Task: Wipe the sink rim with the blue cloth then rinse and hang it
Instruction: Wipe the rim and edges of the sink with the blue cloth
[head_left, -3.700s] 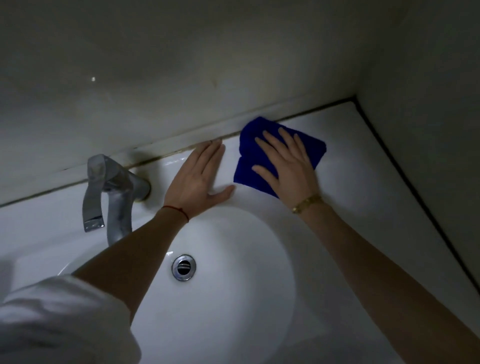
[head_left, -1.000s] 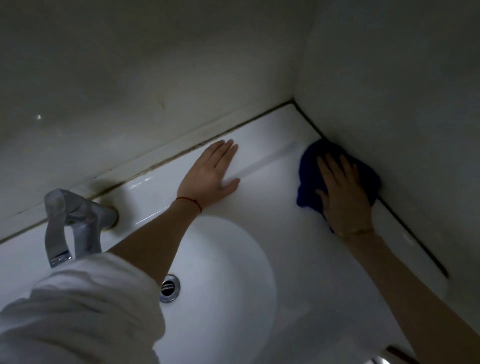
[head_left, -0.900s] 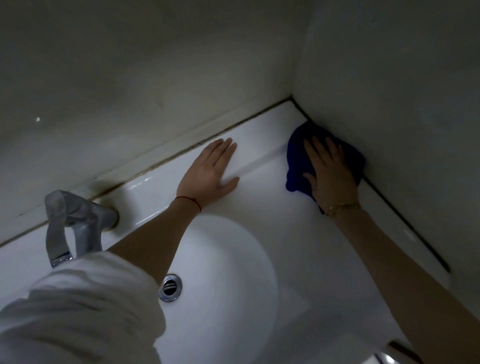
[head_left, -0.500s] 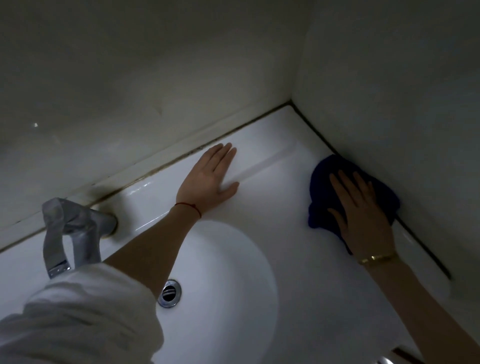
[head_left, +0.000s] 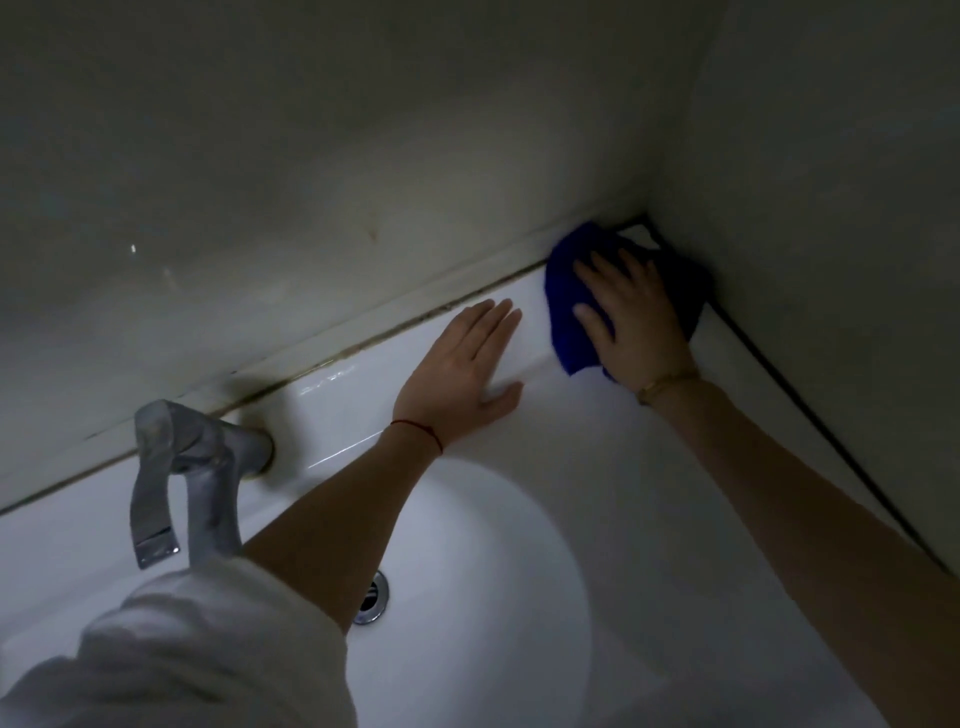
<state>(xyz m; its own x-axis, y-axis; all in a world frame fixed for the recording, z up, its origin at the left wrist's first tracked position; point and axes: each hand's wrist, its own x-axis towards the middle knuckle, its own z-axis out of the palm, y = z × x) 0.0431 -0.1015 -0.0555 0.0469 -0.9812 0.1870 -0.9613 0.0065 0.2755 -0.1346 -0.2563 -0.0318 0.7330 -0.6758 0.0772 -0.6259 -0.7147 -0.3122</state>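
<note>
White sleeve (head_left: 176, 660) at 7 o'clock, nearest camera. Sink bowl (head_left: 498, 597) at centre held only chrome drain (head_left: 371, 597). Chrome faucet (head_left: 192, 478) at 9 o'clock on sink rim (head_left: 597, 441). Left hand (head_left: 462, 369) lay flat on rim, fingers straight, gripping nothing; red string on wrist. Right hand (head_left: 634, 317) at 2 o'clock, fingers spread flat, pressed on blue cloth (head_left: 566, 301). Cloth lay under palm, bunched in far rim corner where walls met, sticking out at 9 and 12 o'clock of hand. Gold bracelet (head_left: 665, 384) on right wrist.

Blurred chrome tap (head_left: 192, 467), perhaps wet.
</note>
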